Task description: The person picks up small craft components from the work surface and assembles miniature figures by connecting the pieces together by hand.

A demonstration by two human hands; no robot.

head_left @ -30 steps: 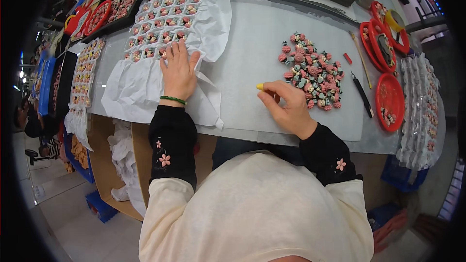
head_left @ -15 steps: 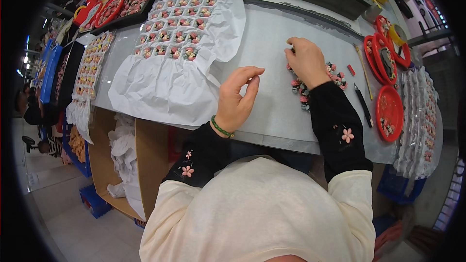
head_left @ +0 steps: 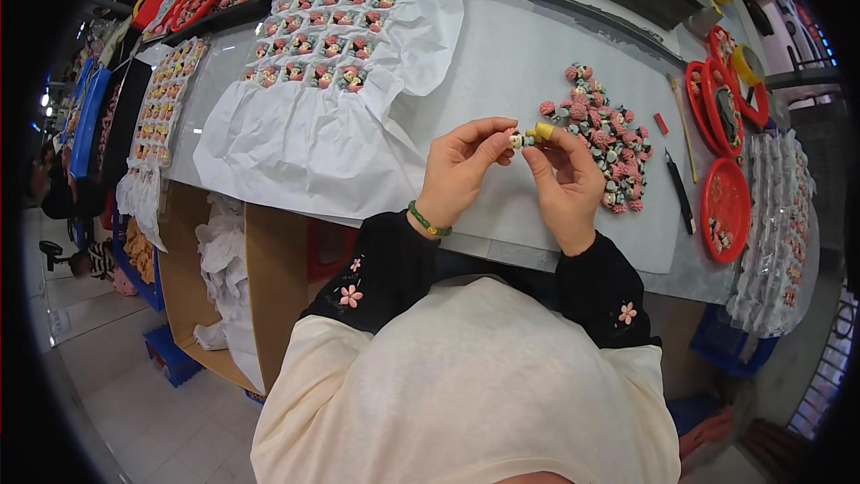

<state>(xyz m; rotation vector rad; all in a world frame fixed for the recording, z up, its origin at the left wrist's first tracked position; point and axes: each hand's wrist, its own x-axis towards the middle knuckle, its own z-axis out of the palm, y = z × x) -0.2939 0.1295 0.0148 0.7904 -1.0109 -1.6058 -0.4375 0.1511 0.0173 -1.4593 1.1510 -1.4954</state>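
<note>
grey worktable (head_left: 537,54) under us, white sheet on top. our left hand (head_left: 461,170) and right hand (head_left: 566,181) meet above it, fingertips of both pinching one small flower piece (head_left: 517,139) (yellow cap on the right forefinger). beyond: pile of pink flower pieces (head_left: 602,130), then white tray (head_left: 327,31) with filled rows.

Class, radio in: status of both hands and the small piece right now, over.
Left hand and right hand raised together over the table. Both pinch one small flower piece. Pile of pink pieces just beyond. Nothing in the way.
</note>
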